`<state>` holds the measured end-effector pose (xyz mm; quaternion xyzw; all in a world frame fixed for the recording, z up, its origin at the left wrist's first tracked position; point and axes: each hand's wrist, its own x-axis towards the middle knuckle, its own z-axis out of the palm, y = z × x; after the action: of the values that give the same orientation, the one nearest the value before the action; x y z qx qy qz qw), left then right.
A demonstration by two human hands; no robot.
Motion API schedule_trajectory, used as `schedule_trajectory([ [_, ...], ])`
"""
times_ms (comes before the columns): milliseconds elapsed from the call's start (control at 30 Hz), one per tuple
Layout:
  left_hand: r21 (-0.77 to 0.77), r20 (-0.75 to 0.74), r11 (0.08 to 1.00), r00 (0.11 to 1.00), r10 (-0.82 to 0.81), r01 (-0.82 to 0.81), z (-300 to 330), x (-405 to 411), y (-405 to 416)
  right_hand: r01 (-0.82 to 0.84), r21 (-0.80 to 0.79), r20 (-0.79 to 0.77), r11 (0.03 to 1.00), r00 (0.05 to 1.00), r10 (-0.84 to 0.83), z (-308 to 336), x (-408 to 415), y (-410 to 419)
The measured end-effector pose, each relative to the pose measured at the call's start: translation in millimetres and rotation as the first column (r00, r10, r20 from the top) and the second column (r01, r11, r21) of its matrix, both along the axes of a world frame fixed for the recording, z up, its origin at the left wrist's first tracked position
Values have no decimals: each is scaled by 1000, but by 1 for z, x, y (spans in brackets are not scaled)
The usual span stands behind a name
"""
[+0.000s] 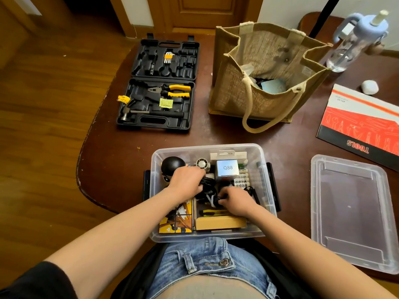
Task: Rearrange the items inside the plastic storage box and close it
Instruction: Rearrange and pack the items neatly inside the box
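While both hands, left hand (187,180) and right hand (234,200), grip the black cable bundle (208,190), rearranging proceeds; next: seat bundle, fetch lid (354,212) lying well right.

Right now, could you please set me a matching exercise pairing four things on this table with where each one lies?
Things:
1. clear plastic lid
2. yellow-handled pliers
3. silver box marked Q88
4. blue-capped clear bottle

Places:
A. inside the clear plastic storage box
B. flat on the table, right of the storage box
C. far right corner, behind the jute bag
D. in the open black tool case

Pairs: 1-B, 2-D, 3-A, 4-C
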<state>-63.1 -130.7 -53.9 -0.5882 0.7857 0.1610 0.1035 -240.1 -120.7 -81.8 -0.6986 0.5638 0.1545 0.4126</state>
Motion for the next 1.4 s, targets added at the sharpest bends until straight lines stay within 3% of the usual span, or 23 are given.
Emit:
schedule_trajectory([
  [267, 20, -121, 997, 989, 81, -79, 2, 5, 5, 210, 24, 35, 977, 977, -211, -3, 14, 2],
  [400, 63, -140, 994, 985, 97, -88, 2, 5, 6, 471, 152, 63, 869, 873, -484, -8, 23, 1],
  [533, 22, -194, 996, 977, 94, -92, 7, 7, 10, 571, 208, 20, 794, 809, -587, -12, 27, -1],
  [633, -47, -278, 998, 960, 31, -46, 16, 6, 14, 476, 134, -19, 869, 878, -478, -15, 29, 0],
  [833, 294, -230, 947, 971, -62, 130, 17, -1, 19, 374, -32, -51, 927, 925, -376, -13, 29, 0],
  [1000, 405, -197, 899, 976, -92, 167, 17, -3, 19, 244, -73, -92, 967, 964, -250, -12, 21, -3],
  [1133, 455, -139, 877, 985, -99, 152, 13, 1, 21, -13, -24, -123, 1000, 992, 10, 5, 14, -8],
  [1300, 485, -192, 867, 981, -24, 116, 7, 10, 28, -341, -166, -208, 925, 929, 305, 34, -16, -27],
  [1400, 496, -227, 864, 973, 34, 85, 3, 12, 30, -510, -128, -344, 851, 827, 444, 39, -24, -33],
])
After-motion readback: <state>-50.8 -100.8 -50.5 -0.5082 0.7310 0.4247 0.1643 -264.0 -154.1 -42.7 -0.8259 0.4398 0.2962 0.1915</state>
